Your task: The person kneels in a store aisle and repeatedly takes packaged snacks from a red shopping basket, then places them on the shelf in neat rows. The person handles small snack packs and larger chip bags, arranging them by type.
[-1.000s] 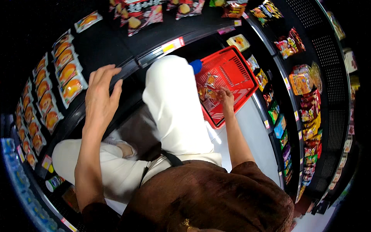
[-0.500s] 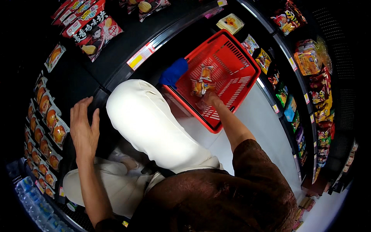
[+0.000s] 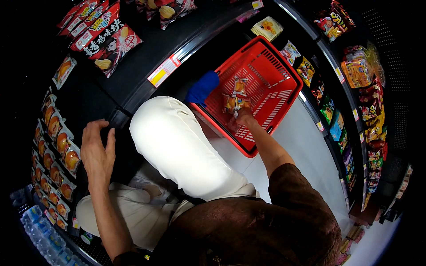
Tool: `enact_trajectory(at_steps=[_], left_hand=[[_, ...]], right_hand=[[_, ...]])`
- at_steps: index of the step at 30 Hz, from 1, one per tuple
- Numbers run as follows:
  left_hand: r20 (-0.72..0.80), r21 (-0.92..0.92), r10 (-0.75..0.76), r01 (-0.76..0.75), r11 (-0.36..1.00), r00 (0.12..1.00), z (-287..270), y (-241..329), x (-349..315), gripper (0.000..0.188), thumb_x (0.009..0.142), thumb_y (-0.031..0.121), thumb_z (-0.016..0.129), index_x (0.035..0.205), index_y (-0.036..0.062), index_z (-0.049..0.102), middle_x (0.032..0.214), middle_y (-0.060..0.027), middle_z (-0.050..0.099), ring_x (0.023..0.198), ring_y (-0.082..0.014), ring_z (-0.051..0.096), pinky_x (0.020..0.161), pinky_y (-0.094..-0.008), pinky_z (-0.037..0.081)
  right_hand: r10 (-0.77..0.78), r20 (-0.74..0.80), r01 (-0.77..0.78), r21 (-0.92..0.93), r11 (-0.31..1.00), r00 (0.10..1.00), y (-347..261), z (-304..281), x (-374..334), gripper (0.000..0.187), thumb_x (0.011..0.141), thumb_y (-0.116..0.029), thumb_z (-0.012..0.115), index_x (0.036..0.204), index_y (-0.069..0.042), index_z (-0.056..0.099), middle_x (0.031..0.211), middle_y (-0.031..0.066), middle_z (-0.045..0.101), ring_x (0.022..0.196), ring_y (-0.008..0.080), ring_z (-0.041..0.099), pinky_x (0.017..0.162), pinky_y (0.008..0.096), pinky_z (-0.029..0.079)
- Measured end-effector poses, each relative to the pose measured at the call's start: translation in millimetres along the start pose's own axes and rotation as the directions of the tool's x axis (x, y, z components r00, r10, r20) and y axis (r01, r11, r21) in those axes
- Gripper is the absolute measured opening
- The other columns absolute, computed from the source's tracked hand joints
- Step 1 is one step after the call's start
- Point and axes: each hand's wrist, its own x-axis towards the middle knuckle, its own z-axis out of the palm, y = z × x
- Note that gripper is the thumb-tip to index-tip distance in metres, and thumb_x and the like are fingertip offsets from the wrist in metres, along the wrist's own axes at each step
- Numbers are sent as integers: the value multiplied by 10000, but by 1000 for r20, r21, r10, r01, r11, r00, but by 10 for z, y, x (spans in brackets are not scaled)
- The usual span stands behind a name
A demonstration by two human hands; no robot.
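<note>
Beyond our left hand (image 3: 96,153) we see red snack bags (image 3: 106,46); left of that hand and closer to us, clear bottles (image 3: 46,237). Beyond our right hand (image 3: 244,116) lies a pale-yellow package (image 3: 267,29); well right, multicoloured packets (image 3: 374,113).

A red, rectangular plastic basket (image 3: 279,84) with slotted walls and base lies between one and two o'clock from the middle of the view, its open top facing up and its long sides slanting from about seven toward one o'clock. Inside, left of its centre toward nine o'clock, small snack packets (image 3: 240,87) in clear, shiny wrappers with orange-brown contents lie in a loose cluster, one toward twelve o'clock and others bunched toward six, where the right hand (image 3: 244,116) partly hides them; whether any is gripped cannot be told.
</note>
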Motion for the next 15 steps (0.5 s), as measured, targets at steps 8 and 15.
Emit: enact_trajectory(at_steps=[8, 15], left_hand=[[24, -52, -24, 26, 998, 999, -101, 65, -6, 236, 935, 135, 622, 1122, -9, 622, 1127, -164, 647, 1061, -319, 615, 903, -408, 497], [-229, -379, 18, -106, 919, 973, -201, 140, -94, 262, 936, 96, 623, 1178, -3, 627, 1158, -144, 646, 1060, -261, 617, 918, -363, 491]], right_hand=[[-127, -291, 285, 603, 745, 948, -80, -808, -761, 513, 713, -140, 797, 1170, -23, 593, 1111, 177, 684, 1012, 317, 662, 889, 381, 528], [-156, -869, 742, 293, 603, 470, -1031, -1843, -1912, 420, 754, -22, 768, 1116, -31, 556, 1155, 159, 607, 1049, 310, 601, 933, 397, 475]])
